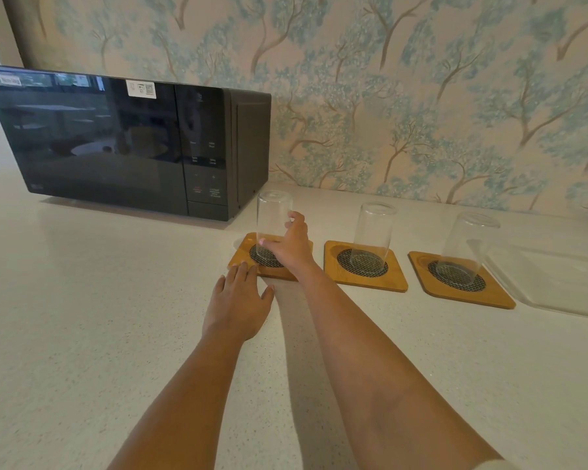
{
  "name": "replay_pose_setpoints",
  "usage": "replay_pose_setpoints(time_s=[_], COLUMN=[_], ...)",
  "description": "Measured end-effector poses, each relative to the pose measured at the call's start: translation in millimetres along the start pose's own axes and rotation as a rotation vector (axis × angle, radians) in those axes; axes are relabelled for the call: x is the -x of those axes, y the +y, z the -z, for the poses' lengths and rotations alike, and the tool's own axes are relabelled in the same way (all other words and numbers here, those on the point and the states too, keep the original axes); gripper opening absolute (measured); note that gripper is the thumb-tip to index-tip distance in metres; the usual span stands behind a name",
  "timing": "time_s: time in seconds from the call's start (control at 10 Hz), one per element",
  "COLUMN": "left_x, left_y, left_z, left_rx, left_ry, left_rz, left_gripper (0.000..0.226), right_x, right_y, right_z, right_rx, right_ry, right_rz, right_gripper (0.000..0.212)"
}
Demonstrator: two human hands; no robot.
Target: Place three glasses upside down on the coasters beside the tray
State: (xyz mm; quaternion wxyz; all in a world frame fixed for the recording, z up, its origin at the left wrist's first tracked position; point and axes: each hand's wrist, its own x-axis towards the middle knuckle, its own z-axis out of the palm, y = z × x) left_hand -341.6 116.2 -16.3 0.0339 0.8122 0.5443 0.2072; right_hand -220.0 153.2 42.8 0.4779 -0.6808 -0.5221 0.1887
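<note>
Three square wooden coasters with dark woven centres lie in a row on the pale counter. On the left coaster (pixel 243 247) a clear glass (pixel 273 215) stands upside down, and my right hand (pixel 291 245) is wrapped around its lower part. My left hand (pixel 239 300) lies flat on the counter, fingers apart, its fingertips touching that coaster's front edge. A second upturned glass (pixel 374 228) stands on the middle coaster (pixel 364 279). A third upturned glass (pixel 465 245) stands on the right coaster (pixel 462 296), next to a clear tray (pixel 557 286).
A black microwave (pixel 123 140) stands at the back left, close behind the left glass. Patterned wallpaper with trees covers the wall behind the counter. The clear tray runs off the right edge of the view.
</note>
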Motion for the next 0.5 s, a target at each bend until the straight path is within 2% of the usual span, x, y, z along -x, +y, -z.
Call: replay_pose_setpoints(time_s=[0.2,0.3,0.5], left_x=[1,-1,1], left_y=[1,1,3], left_z=[0,1,3], left_rx=[0.0,0.007,0.011], left_ry=[-0.003,-0.01,0.003], left_rz=[0.005,0.007,0.008], left_gripper=[0.063,0.063,0.064], right_x=[5,7,27], right_y=[-1,2,-1], right_z=[0,0,15], right_rx=[0.002,0.015,0.062], right_ry=[-0.006,-0.033,-0.053], right_rz=[0.004,-0.018,-0.091], right_gripper=[0.088,0.098,0.094])
